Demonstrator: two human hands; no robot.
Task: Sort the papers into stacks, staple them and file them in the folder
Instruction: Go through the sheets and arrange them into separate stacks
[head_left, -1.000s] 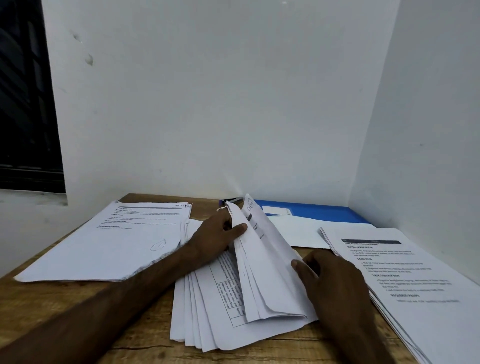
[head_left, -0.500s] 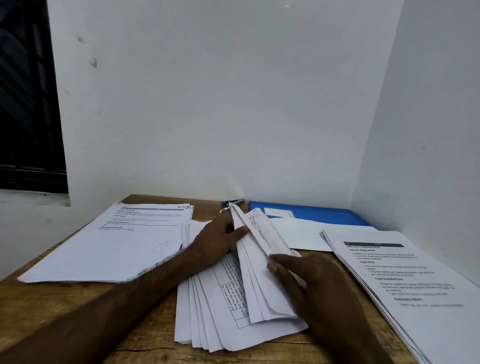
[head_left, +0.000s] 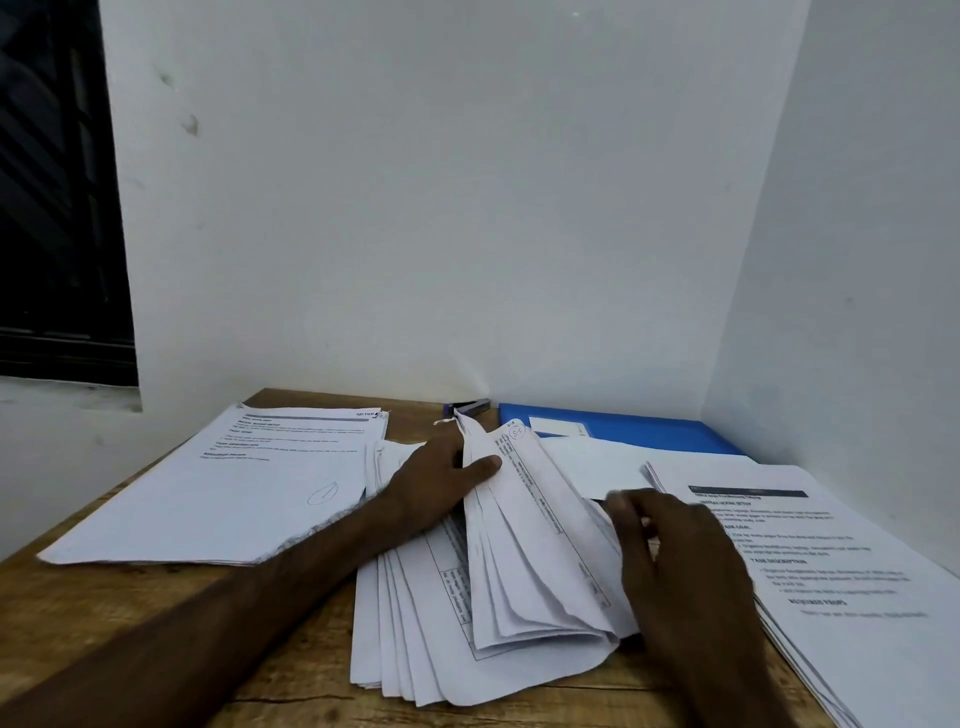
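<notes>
At the far left a dark window (head_left: 52, 208) is set in the pale wall (head_left: 467, 208). Below it a wooden surface (head_left: 130, 623) fills the corner of the room. On its left part a left stack (head_left: 223, 488) of printed papers lies flat, with a pen-drawn oval near its lower right corner. Just beside that stack the left hand (head_left: 436, 480) reaches in from the lower left. Its grip is closed on the bundle (head_left: 519, 545) in the middle: the thumb (head_left: 483, 466) presses across the face of the lifted sheets, and the fingers are hidden behind them. The lower sheets of the bundle lie fanned on the wood, while the upper ones stand raised and curve over to the right. A bit of pale string shows at the bundle's top corner. Behind that corner, against the wall, sits a small stapler (head_left: 470, 406). To its right a blue folder (head_left: 665, 434) lies flat and closed, with a loose sheet (head_left: 587, 462) overlapping its near edge. The right hand (head_left: 675, 561) is at the right edge of the raised sheets, seen from the back and blurred. I cannot tell whether its grip is pinching a page or only touching one. Farthest right, the right stack (head_left: 857, 545) of printed papers lies flat, running off the lower right corner.
</notes>
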